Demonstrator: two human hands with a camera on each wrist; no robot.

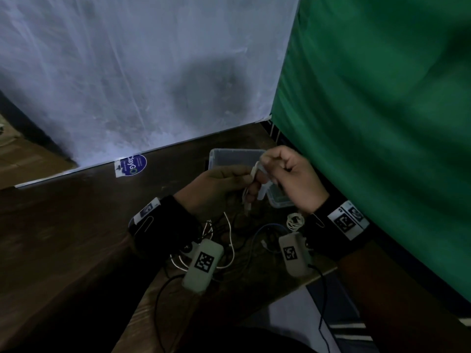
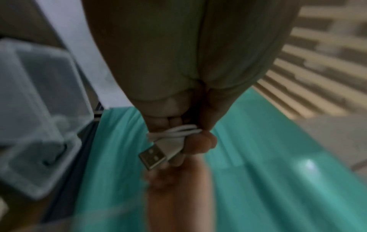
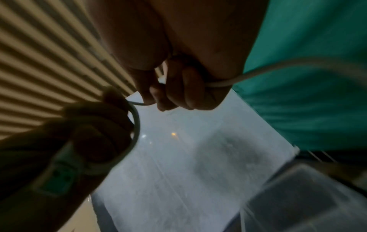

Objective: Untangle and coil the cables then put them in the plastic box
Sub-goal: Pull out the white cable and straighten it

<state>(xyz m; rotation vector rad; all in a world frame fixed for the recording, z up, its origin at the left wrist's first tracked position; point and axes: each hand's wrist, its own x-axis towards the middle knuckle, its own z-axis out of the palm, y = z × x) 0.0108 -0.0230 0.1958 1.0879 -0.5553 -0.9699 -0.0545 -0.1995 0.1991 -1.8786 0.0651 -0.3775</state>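
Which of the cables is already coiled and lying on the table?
The small white coil beside the right wrist; the other table cables lie loose and tangled.

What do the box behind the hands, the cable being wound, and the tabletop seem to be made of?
Box: clear, slightly frosted plastic; the table shows through its walls. White cable: smooth, probably rubbery plastic sheath, with a shiny metal USB plug; the left hand and right hand both hold it. Table: dark wood look with grain streaks; solid or laminate is unclear.
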